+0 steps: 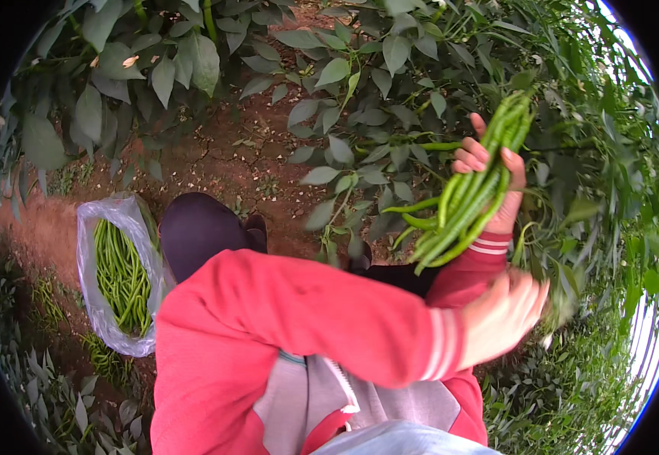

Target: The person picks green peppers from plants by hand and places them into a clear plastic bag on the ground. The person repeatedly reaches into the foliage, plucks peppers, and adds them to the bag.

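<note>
My right hand (508, 196) is closed around a bundle of long green chili peppers (471, 210), palm turned up. The peppers' lower ends fan out to the left and towards me. My left arm crosses in front of my body to the right side. Blurred, my left hand (506, 321) is at the pepper plants (568, 284), just nearer to me than the right wrist. Its fingers look curled, but their tips and anything between them cannot be made out. More peppers (440, 146) hang among the leaves beside my right hand.
A clear plastic bag (88, 284), its mouth wide, holds many picked green peppers (122, 278) on the ground at left. Loose peppers (105, 358) lie in piles near it. My bent knee (198, 233) is beside the bag. Leafy plants (119, 68) border the bare soil (221, 153).
</note>
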Action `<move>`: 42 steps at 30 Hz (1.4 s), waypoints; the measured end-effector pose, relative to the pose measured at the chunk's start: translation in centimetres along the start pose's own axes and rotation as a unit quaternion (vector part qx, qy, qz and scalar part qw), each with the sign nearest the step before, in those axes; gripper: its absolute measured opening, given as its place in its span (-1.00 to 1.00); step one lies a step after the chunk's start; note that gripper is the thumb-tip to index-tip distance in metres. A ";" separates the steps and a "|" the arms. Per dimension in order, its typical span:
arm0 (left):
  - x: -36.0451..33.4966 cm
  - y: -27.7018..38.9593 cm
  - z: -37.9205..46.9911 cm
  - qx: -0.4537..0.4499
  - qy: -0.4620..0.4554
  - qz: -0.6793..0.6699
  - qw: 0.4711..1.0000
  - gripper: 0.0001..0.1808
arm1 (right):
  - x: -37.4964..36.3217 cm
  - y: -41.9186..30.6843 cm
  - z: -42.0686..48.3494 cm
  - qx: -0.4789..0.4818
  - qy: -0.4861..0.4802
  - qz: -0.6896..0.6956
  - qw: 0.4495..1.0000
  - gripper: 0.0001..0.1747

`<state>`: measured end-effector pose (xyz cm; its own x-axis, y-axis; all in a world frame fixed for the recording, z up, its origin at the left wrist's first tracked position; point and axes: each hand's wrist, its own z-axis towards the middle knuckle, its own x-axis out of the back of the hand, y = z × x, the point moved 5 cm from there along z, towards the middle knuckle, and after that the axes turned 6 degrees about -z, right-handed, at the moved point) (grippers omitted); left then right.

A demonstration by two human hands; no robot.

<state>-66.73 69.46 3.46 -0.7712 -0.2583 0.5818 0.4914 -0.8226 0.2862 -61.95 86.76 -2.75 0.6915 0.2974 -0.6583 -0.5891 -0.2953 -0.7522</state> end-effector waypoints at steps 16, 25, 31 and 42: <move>-12.6 -20.8 -11.7 0.297 -0.330 -0.353 0.823 -0.10 | 5.7 -3.2 -1.0 0.023 -0.021 0.029 0.999 -0.12; -11.8 -21.3 -9.7 0.275 -0.430 -0.276 0.814 -0.08 | 5.9 -3.4 -1.1 0.015 -0.006 0.061 0.998 0.00; -9.7 -26.4 -6.0 0.291 -0.250 -0.474 0.792 -0.70 | 6.0 -3.8 -1.4 0.009 -0.043 0.089 0.995 -0.04; -15.9 -23.7 -11.0 0.389 -0.289 -0.181 0.856 -0.39 | 6.4 -3.3 -1.2 0.019 -0.023 0.036 0.999 -0.06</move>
<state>-70.59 87.51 -20.99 -0.7120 0.4206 0.5623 0.5565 -0.1504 0.8171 -55.14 88.57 -4.43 0.6274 0.3173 -0.7111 -0.6531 -0.2830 -0.7024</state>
